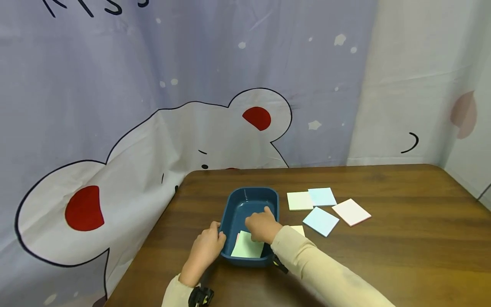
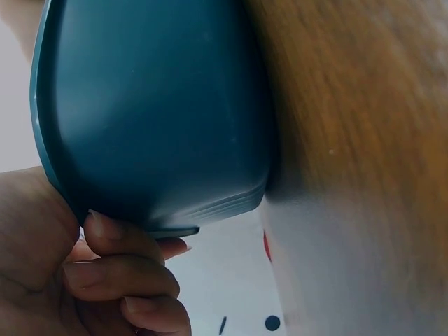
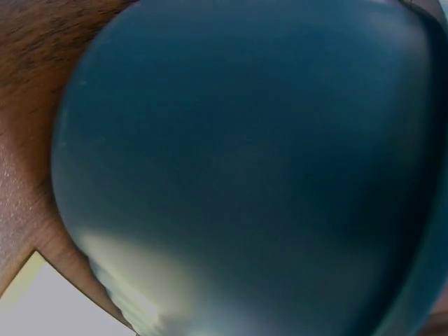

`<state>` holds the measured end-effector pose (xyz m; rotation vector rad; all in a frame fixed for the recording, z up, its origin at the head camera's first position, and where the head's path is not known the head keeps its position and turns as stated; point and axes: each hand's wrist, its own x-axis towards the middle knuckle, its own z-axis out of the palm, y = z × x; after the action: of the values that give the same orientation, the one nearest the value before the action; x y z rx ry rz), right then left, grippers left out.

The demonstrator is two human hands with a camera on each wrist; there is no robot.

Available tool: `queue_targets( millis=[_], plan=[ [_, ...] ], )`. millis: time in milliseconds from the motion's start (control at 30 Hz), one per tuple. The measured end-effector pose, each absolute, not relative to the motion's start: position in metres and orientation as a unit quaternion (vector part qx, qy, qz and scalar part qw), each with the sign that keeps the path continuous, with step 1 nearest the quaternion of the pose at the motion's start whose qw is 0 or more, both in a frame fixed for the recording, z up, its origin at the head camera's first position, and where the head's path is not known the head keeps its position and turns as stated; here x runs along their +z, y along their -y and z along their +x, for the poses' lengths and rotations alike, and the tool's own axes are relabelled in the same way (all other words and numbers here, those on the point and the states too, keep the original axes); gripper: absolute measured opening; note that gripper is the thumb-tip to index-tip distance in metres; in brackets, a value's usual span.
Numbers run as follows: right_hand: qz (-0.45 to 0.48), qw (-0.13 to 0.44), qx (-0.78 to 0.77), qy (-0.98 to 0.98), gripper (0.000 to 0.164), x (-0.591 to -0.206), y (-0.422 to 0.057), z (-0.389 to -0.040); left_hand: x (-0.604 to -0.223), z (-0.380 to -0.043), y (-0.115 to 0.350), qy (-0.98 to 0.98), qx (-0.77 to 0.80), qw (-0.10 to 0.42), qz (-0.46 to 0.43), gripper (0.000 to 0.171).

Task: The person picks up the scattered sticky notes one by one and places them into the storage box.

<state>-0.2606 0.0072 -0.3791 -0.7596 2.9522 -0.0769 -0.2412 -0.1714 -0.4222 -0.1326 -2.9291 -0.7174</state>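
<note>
A dark blue plastic bin (image 1: 232,213) stands on the table. My left hand (image 1: 207,245) grips its left rim; in the left wrist view the curled fingers (image 2: 122,276) sit at the rim beside the bin's outer wall (image 2: 154,105). My right hand (image 1: 262,227) reaches over the right wall into the bin, fingers bent down onto the upper corner of a pale green sticky note pad (image 1: 245,247). Under that pad a pink edge shows. The right wrist view is filled by the bin's outside (image 3: 231,154), and the right fingers are hidden there.
Right of the bin lie a pale yellow pad (image 1: 299,201), two light blue pads (image 1: 322,197) and a pale pink pad (image 1: 351,212). Another yellow pad (image 1: 298,230) is partly behind the right sleeve. A printed curtain (image 1: 215,64) hangs behind the wooden table (image 1: 402,238).
</note>
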Motion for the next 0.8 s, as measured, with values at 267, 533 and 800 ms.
queue_targets(
  millis=[267, 533, 800],
  plan=[
    [-0.257, 0.016, 0.009, -0.966, 0.009, -0.385, -0.007, -0.258, -0.425, -0.241, 0.17, 0.966, -0.243, 0.068, -0.052, 0.035],
    [-0.264, 0.004, 0.011, -0.964, 0.011, -0.388, -0.012, -0.258, -0.425, -0.241, 0.172, 0.968, -0.238, 0.068, -0.048, 0.036],
    [-0.292, -0.041, -0.048, -0.954, 0.038, -0.387, -0.023, -0.255, -0.424, -0.241, 0.172, 0.967, -0.242, 0.064, -0.047, 0.036]
  ],
)
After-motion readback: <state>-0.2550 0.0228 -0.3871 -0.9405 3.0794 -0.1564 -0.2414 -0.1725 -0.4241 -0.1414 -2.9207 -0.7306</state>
